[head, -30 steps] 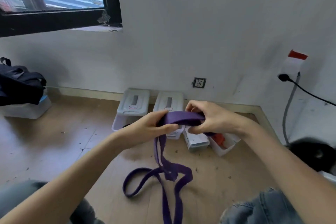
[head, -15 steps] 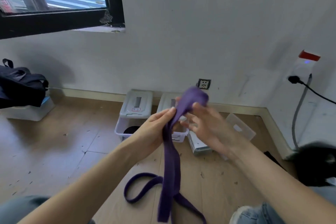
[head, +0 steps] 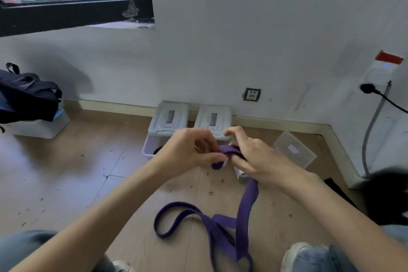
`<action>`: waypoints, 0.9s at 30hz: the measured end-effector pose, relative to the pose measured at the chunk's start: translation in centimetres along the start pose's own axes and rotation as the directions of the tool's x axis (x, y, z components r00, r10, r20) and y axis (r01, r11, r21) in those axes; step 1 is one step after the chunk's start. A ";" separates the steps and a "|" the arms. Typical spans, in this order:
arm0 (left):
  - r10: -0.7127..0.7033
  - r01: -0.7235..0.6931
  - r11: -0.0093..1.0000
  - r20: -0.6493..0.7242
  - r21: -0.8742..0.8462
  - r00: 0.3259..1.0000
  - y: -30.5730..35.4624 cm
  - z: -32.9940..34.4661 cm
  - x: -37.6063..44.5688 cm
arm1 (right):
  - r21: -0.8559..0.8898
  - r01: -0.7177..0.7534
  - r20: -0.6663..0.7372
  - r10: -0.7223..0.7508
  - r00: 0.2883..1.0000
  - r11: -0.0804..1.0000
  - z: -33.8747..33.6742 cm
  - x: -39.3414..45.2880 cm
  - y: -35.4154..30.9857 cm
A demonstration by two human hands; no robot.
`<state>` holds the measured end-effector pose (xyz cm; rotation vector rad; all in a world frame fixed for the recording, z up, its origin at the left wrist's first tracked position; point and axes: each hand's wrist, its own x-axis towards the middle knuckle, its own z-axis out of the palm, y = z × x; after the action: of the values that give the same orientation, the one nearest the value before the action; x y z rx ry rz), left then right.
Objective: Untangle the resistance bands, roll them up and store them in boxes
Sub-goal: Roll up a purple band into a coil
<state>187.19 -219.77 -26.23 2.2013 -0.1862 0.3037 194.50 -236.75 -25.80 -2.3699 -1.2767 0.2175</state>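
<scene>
Head view: the left hand [head: 189, 150] pinches the folded end of the purple resistance band [head: 227, 151] between thumb and curled fingers, and the right hand [head: 254, 157] grips the same end just beside it. From the hands the band hangs toward 6 o'clock and lies in loose loops on the wooden floor [head: 66, 179]. At 12 o'clock, two lidded white boxes [head: 169, 120] stand against the wall, a clear lid [head: 294, 152] at 2 o'clock, a dark backpack [head: 26, 97] at 9 o'clock

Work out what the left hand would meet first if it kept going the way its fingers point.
Probably the right hand: the left hand points across at it, with only the purple band both pinch in between. Depth is unclear.
</scene>
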 end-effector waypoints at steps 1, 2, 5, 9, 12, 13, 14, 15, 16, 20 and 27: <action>-0.029 0.030 0.999 0.016 -0.040 0.999 -0.1 0.1 -0.1 | 0.018 0.027 -0.031 -0.026 0.999 0.999 -0.3 -0.2 0.1; -0.054 0.056 0.996 0.023 -0.072 0.998 -0.2 0.3 -0.1 | 0.030 0.059 -0.062 -0.057 0.996 0.998 -0.5 -0.3 0.1; -0.103 0.104 0.989 0.013 -0.108 0.995 -0.2 1.3 -0.3 | 0.094 0.124 -0.140 -0.110 0.984 0.988 -0.9 -0.4 -0.2; -0.171 0.174 0.960 0.032 -0.221 0.985 0.2 1.5 -0.7 | 0.224 0.121 -0.251 -0.063 0.966 0.967 -1.0 -0.6 -0.8; -0.223 0.233 0.900 0.070 -0.369 0.972 0.4 1.0 -0.7 | 0.296 0.104 -0.287 -0.015 0.958 0.950 -1.0 -0.6 -1.0; -0.233 0.251 0.892 0.093 -0.375 0.968 0.5 1.0 -0.7 | 0.313 0.091 -0.292 0.004 0.956 0.945 -1.1 -0.6 -1.0; -0.241 0.269 0.888 0.120 -0.374 0.963 0.6 0.9 -0.8 | 0.328 0.075 -0.292 0.026 0.956 0.942 -1.2 -0.6 -0.9; -0.245 0.283 0.882 0.146 -0.376 0.958 0.6 0.9 -0.8 | 0.340 0.062 -0.286 0.041 0.957 0.938 -1.3 -0.6 -0.8; -0.243 0.291 0.875 0.169 -0.387 0.955 0.7 0.9 -0.9 | 0.354 0.056 -0.267 0.044 0.963 0.934 -1.4 -0.6 -0.8; -0.255 0.324 0.868 0.221 -0.376 0.941 0.7 1.2 -1.3 | 0.411 -0.008 -0.108 0.057 0.993 0.912 -1.9 -0.6 -0.6; -0.326 0.348 0.817 0.130 -0.459 0.937 0.4 0.1 -1.0 | 0.483 -0.025 -0.174 0.124 0.977 0.876 -1.4 -0.6 -0.5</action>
<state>186.12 -220.10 -26.28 1.7058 0.1026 0.0008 194.23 -237.40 -24.37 -1.9563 -0.9086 0.2748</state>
